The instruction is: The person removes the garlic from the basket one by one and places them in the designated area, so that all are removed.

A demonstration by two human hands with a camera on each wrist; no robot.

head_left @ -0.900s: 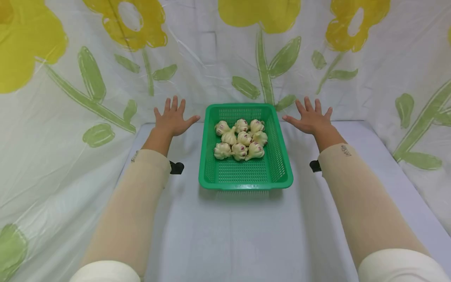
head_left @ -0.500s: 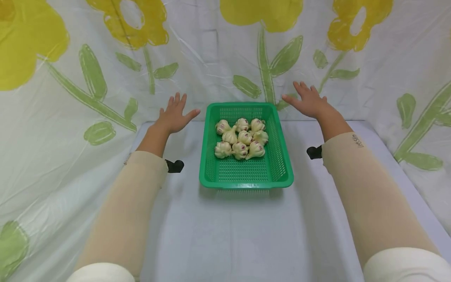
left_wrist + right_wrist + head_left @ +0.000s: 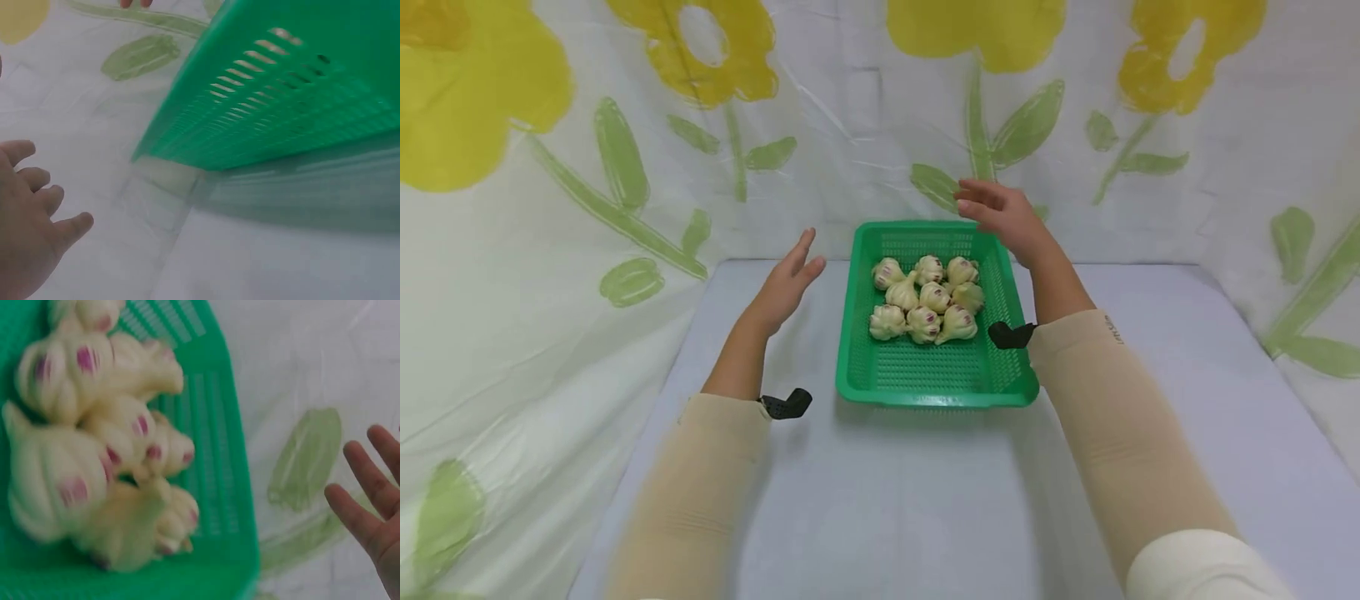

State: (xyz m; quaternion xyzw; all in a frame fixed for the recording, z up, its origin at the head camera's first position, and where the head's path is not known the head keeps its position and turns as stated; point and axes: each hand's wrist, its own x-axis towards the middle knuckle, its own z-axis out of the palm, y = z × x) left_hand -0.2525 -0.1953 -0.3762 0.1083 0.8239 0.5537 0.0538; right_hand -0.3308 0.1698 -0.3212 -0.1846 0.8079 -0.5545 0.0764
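Note:
A green plastic basket (image 3: 936,399) sits on the table, with several whole garlic bulbs (image 3: 888,322) grouped toward its far end. Purple marks show on the pale bulbs (image 3: 56,478) in the right wrist view. My left hand (image 3: 784,287) is raised left of the basket and touches nothing; its fingers look relaxed in the left wrist view, apart from the basket's slotted wall (image 3: 262,106). Over the basket's far right corner hovers my right hand (image 3: 1011,218), fingers extended and holding nothing. That arm covers part of the basket's right rim.
A white sheet printed with yellow flowers (image 3: 976,37) and green leaves hangs behind and at the sides. Pale cloth covers the table (image 3: 925,500). Black wrist devices (image 3: 788,404) stick out from both beige sleeves (image 3: 1120,425).
My right hand has swung leftward from beside the basket to above its far right corner. The left hand has turned more edge-on and come slightly nearer to me. The view has shifted a little.

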